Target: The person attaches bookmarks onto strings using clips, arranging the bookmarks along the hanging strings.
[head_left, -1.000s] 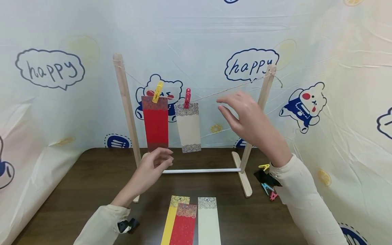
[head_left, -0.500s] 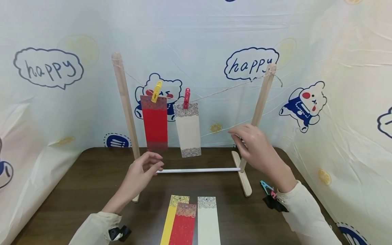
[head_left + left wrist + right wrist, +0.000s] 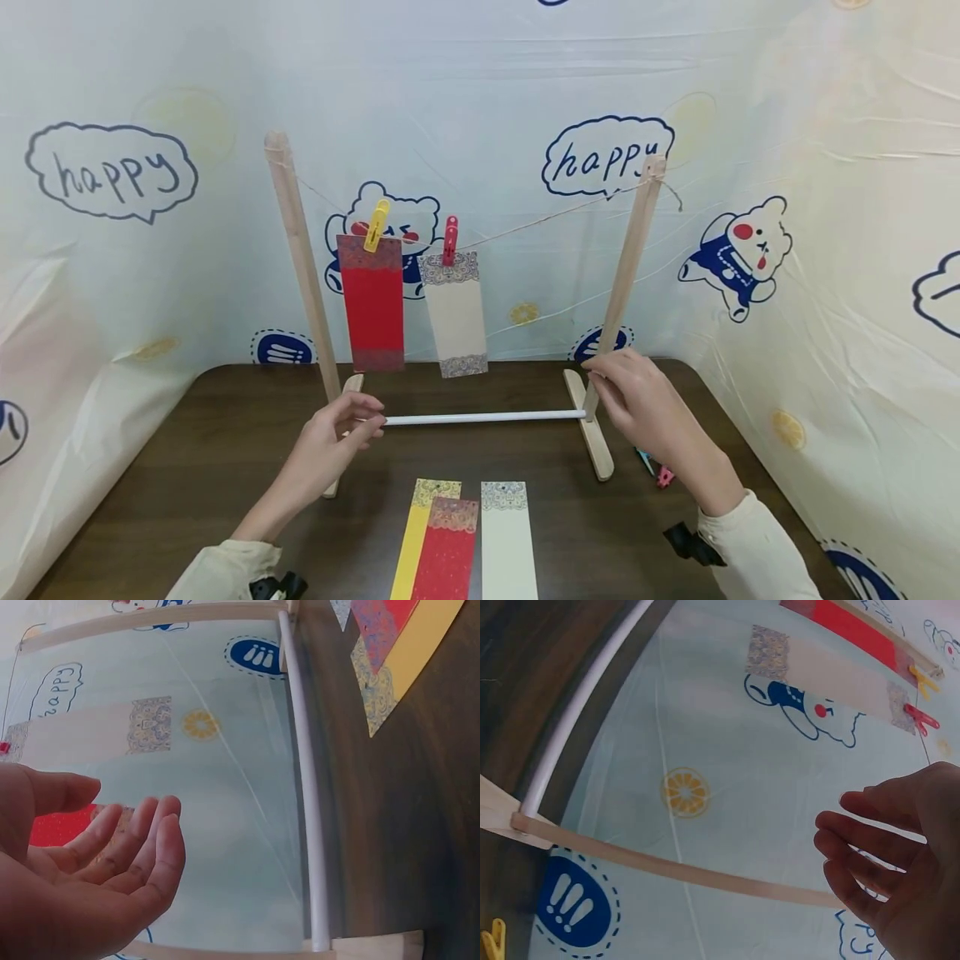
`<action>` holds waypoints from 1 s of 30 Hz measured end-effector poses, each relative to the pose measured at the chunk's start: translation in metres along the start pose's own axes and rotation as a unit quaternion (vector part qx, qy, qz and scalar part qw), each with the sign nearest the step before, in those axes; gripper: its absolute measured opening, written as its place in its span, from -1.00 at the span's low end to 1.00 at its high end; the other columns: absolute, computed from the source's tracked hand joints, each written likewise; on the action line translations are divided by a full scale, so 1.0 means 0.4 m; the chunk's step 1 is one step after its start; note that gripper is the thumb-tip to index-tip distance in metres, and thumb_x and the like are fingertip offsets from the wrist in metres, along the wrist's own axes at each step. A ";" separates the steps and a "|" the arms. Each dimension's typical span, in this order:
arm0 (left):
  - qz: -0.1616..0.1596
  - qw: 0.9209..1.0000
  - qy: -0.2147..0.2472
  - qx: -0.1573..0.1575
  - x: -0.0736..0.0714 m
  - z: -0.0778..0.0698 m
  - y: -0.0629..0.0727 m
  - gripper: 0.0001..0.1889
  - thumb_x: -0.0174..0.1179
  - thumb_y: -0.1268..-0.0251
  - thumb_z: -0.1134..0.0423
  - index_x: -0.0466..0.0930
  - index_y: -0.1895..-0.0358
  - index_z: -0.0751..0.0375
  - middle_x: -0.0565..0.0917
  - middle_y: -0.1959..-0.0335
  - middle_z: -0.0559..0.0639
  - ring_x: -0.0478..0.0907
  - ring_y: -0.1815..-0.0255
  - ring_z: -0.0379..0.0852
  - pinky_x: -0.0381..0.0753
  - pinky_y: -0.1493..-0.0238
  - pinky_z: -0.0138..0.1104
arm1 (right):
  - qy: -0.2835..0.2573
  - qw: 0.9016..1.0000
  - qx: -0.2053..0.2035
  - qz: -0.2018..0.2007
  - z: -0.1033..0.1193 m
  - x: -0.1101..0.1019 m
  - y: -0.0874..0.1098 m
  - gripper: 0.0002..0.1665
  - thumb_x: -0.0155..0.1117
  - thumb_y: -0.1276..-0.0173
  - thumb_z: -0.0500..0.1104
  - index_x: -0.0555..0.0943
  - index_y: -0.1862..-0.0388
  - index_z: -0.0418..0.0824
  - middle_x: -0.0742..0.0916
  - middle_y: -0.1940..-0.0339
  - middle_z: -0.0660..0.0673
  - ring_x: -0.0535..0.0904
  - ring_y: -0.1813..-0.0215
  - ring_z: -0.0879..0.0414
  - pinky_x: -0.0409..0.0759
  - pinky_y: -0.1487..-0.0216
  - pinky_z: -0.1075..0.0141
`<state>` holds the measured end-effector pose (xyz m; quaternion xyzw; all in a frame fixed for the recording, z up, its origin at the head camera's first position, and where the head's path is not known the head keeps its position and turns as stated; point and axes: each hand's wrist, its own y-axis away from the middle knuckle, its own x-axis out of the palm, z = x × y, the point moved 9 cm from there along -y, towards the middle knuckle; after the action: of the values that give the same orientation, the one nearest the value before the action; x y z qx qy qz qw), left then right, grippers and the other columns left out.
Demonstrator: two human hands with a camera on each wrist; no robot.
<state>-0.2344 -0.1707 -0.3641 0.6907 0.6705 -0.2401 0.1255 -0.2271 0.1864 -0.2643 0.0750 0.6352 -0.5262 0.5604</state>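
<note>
i see my left hand (image 3: pixel 330 437) hovering loose and empty, fingers relaxed and slightly bent, its fingertips just at the left end of the white rod (image 3: pixel 483 417) that joins the two feet of the wooden rack (image 3: pixel 296 242). my right hand (image 3: pixel 637 400) hangs open too, fingers relaxed and holding nothing, right by the foot of the right post (image 3: pixel 628 258). a string (image 3: pixel 540 221) runs between the post tops; from it a yellow clip (image 3: pixel 375 225) holds a red card (image 3: pixel 371 304) and a red clip (image 3: pixel 450 240) holds a cream card (image 3: pixel 453 315). three more cards (image 3: pixel 468 542) lie flat on the dark table (image 3: pixel 187 467) in front of me, and small coloured clips (image 3: pixel 656 471) sit near my right wrist.
</note>
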 end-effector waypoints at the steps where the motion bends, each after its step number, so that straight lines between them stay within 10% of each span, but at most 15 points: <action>1: 0.002 1.000 0.000 0.000 0.003 0.003 0.000 -0.73 0.23 -0.42 0.24 0.52 -0.09 0.19 0.68 0.07 0.09 0.69 0.15 -0.08 0.70 0.14 -0.26 | 0.000 1.000 0.005 0.001 -0.005 0.003 0.008 -0.82 0.30 -0.38 -0.30 0.70 0.06 -0.21 0.77 0.15 -0.10 0.60 0.03 0.01 0.64 0.07 0.04; 30: 0.088 0.996 -0.001 -0.016 0.119 0.064 0.045 -0.77 0.25 -0.38 0.31 0.53 -0.04 0.10 0.64 0.10 0.08 0.62 0.09 -0.11 0.62 0.17 -0.29 | 0.000 0.986 0.167 0.010 -0.170 0.084 0.250 -0.82 0.29 -0.38 -0.31 0.72 0.07 -0.21 0.74 0.16 -0.10 0.63 0.06 0.00 0.63 0.16 0.03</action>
<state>-0.2217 -0.1432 -0.4126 0.7449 0.6103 -0.2184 0.1579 -0.2136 0.2644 -0.3615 0.1737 0.5376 -0.6189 0.5456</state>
